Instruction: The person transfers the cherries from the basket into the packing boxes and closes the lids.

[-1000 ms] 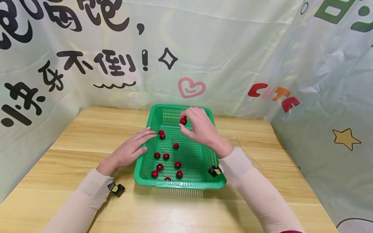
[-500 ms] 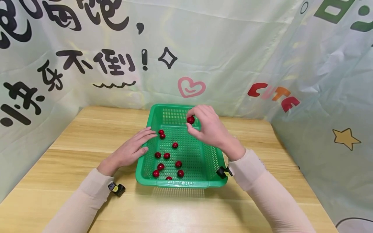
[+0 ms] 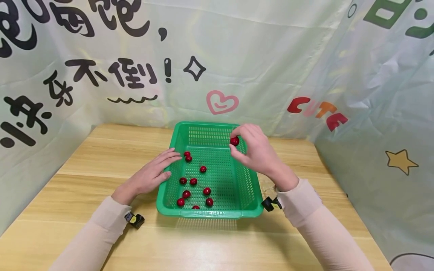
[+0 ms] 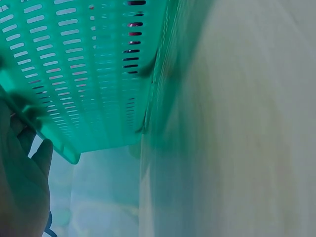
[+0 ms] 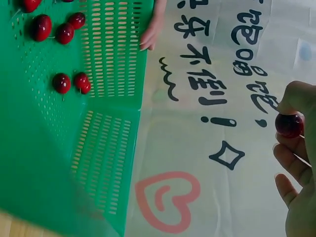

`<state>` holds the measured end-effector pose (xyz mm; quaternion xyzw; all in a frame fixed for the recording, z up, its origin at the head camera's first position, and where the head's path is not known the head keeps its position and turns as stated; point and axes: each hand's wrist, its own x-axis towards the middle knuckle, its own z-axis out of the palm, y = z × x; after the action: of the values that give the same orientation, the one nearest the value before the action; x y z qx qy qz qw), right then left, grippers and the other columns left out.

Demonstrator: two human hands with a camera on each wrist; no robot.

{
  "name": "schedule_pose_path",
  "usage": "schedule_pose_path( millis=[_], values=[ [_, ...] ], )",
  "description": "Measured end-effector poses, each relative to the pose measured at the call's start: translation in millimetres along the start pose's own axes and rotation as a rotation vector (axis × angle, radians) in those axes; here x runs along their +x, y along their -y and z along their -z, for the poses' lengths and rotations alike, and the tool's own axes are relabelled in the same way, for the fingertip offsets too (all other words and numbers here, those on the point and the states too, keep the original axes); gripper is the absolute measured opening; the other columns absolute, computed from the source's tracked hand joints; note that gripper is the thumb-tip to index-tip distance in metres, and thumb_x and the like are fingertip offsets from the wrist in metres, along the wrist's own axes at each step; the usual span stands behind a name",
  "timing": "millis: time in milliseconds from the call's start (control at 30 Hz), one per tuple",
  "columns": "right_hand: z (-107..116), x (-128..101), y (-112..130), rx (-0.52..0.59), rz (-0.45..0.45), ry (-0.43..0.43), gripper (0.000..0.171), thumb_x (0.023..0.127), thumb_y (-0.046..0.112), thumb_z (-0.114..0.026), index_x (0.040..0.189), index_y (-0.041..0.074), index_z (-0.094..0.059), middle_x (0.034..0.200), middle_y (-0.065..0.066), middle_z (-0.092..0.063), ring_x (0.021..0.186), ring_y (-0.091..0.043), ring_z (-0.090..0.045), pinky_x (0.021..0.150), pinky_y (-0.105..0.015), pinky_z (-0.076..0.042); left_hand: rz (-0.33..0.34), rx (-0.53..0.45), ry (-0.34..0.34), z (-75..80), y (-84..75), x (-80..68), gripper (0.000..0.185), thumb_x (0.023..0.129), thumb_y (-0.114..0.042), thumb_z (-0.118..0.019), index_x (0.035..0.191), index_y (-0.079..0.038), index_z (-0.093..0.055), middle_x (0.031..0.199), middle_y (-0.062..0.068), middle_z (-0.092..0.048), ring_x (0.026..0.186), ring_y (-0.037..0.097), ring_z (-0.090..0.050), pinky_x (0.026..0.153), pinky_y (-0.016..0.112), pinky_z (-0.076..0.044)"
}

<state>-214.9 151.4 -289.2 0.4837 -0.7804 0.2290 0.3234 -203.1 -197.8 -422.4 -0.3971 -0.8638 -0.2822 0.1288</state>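
My right hand [image 3: 255,150] pinches a dark red cherry [image 3: 234,141] between thumb and fingers, above the back right corner of the green plastic basket [image 3: 208,213]. The right wrist view shows that same cherry [image 5: 290,125] at the fingertips, apart from the basket. Over the basket's left rim lies my left hand [image 3: 152,173], fingers straight and touching the edge. From below, the left wrist view catches this hand [image 4: 24,177] beside the slotted wall. Several loose cherries [image 3: 193,181] are scattered on the basket floor, mostly toward the left and front.
A wooden table [image 3: 129,248] carries the basket. Behind and at both sides hangs a pale printed cloth [image 3: 264,75]. Something clear and crinkled, perhaps plastic wrapping [image 3: 268,185], lies right of the basket, partly behind the right wrist.
My right hand has carried the pinched cherry to the right, from over the basket's middle back to its right rear corner. My left hand stays at the rim.
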Motion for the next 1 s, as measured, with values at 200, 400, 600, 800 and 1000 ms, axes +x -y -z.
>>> schedule_pose_path(
  millis=[200,400,600,800,1000],
  values=[
    [7.8,-11.8,-4.7,-0.007,-0.012,-0.008,0.016,0.084,0.008,-0.066,0.097,0.002,-0.058,0.090,-0.007,-0.059,0.086,-0.025,-0.054,0.086,-0.046,-0.041,-0.006,-0.013,0.003,0.5,-0.5,0.1,0.047,0.097,-0.014,-0.051,0.143,-0.003,-0.046,0.150,0.013,-0.040,0.146,0.032,-0.019,0.112,0.058,-0.023],
    [15.1,-26.2,-10.0,0.000,-0.054,-0.019,0.016,0.082,0.003,-0.066,0.096,0.004,-0.057,0.089,-0.006,-0.057,0.084,-0.023,-0.051,0.083,-0.043,-0.039,0.003,-0.017,0.015,1.0,-0.4,0.6,0.047,0.098,-0.015,-0.051,0.143,-0.004,-0.046,0.152,0.009,-0.038,0.147,0.031,-0.018,0.113,0.057,-0.023],
    [20.6,-40.9,-13.3,-0.002,-0.110,-0.017,0.017,0.081,0.002,-0.067,0.095,0.004,-0.057,0.087,-0.005,-0.055,0.083,-0.021,-0.049,0.080,-0.041,-0.038,0.000,-0.021,0.017,1.5,-0.6,1.7,0.048,0.098,-0.014,-0.051,0.144,-0.005,-0.045,0.152,0.010,-0.037,0.147,0.030,-0.017,0.113,0.057,-0.023],
    [23.4,-58.1,-16.7,0.008,-0.157,-0.016,0.014,0.083,0.006,-0.064,0.094,0.005,-0.056,0.085,-0.002,-0.053,0.082,-0.019,-0.048,0.076,-0.035,-0.037,-0.002,-0.021,0.007,0.4,0.1,2.1,0.048,0.098,-0.013,-0.051,0.144,-0.005,-0.045,0.151,0.013,-0.038,0.147,0.031,-0.017,0.113,0.058,-0.022],
    [25.0,-77.9,-19.2,0.011,-0.223,-0.021,0.014,0.082,0.005,-0.064,0.093,0.006,-0.056,0.085,0.002,-0.052,0.083,-0.016,-0.047,0.074,-0.030,-0.039,0.007,-0.024,0.009,-0.3,0.9,1.2,0.047,0.098,-0.015,-0.050,0.145,-0.006,-0.045,0.152,0.010,-0.037,0.147,0.030,-0.017,0.114,0.057,-0.022]
  ],
)
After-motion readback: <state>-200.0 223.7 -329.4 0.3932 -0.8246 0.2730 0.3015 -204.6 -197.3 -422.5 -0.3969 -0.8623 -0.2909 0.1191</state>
